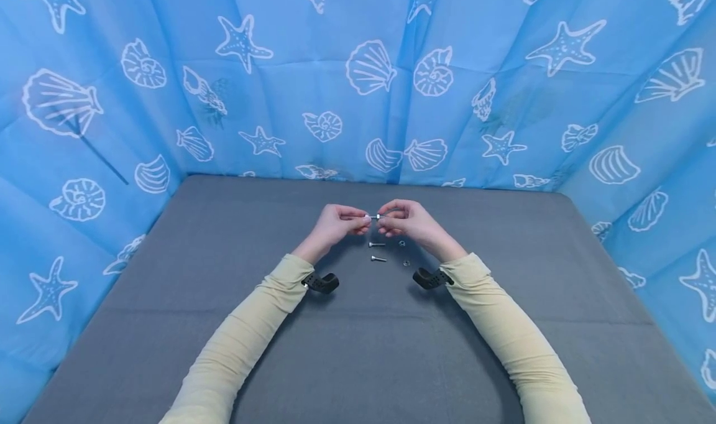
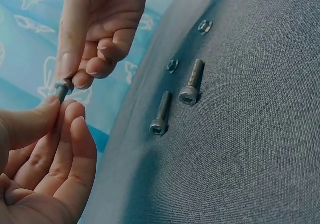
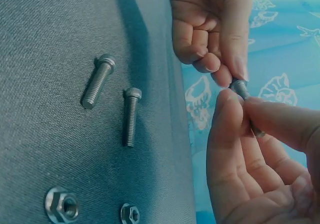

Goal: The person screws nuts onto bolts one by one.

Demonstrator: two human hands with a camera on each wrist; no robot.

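Above the far part of the table, my left hand (image 1: 337,222) pinches a socket head bolt (image 3: 241,88) at its head between thumb and fingers. Opposite it, my right hand (image 1: 413,223) pinches a nut (image 1: 378,216) that sits around the bolt's shank. The bolt lies roughly level between both hands, and its threaded tip pokes out past the right fingers in the right wrist view. Those fingers hide much of the nut there. Below the hands, two more socket head bolts (image 2: 192,86) (image 2: 161,115) lie on the cloth.
Two flange nuts (image 3: 63,205) (image 3: 130,214) lie on the grey cloth-covered table (image 1: 358,349), to the right of the loose bolts. A blue curtain (image 1: 335,88) with shell and starfish prints surrounds the table's back and sides. Black straps (image 1: 321,282) are on both wrists.
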